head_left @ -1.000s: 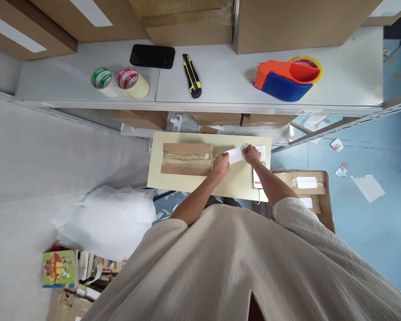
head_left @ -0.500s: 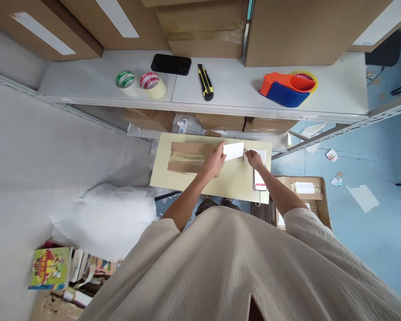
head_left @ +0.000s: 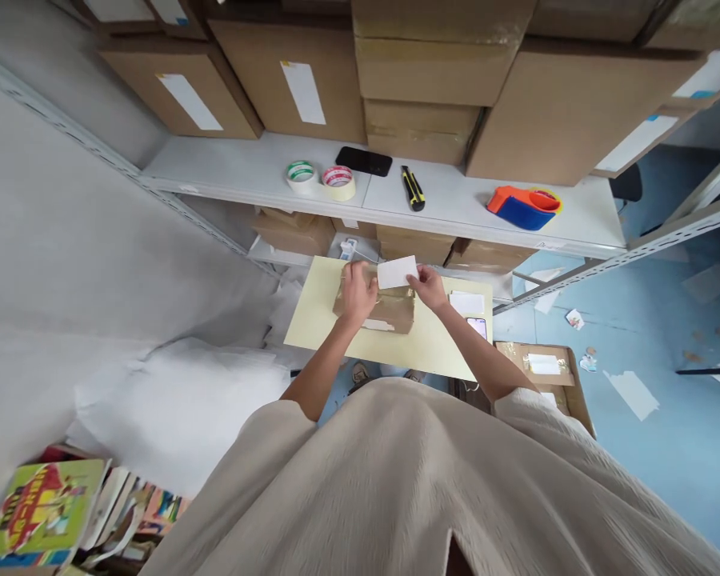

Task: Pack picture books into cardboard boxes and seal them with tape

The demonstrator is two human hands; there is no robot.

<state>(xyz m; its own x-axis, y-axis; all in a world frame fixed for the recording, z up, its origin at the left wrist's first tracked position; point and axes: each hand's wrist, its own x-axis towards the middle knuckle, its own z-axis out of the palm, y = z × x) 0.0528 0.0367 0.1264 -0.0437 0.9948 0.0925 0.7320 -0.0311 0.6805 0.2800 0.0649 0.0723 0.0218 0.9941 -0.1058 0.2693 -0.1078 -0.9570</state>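
My right hand (head_left: 430, 288) pinches the right end of a blank white card-like label (head_left: 397, 273), held tilted above the taped cardboard box (head_left: 399, 314). Just left of the label, my left hand (head_left: 358, 294) hovers at the box's left part with loosely bent fingers; nothing shows in it, and its fingertips are partly hard to make out. Clear brown tape runs over the box, and a white strip (head_left: 378, 325) shows on its near side. On the table's right lie a stack of white labels (head_left: 466, 302) and a lit phone (head_left: 476, 326).
Above the pale yellow table (head_left: 318, 320) runs a grey shelf (head_left: 450, 200) with tape rolls (head_left: 338, 184), a black phone (head_left: 364, 161), a box cutter (head_left: 413, 189) and a tape dispenser (head_left: 524, 208). An opened carton (head_left: 567, 376) stands at right, books (head_left: 42, 512) at lower left.
The white label has passed from my left hand to my right. My right hand has left the label stack and moved left over the box; my left hand has shifted left. The view has tilted up.
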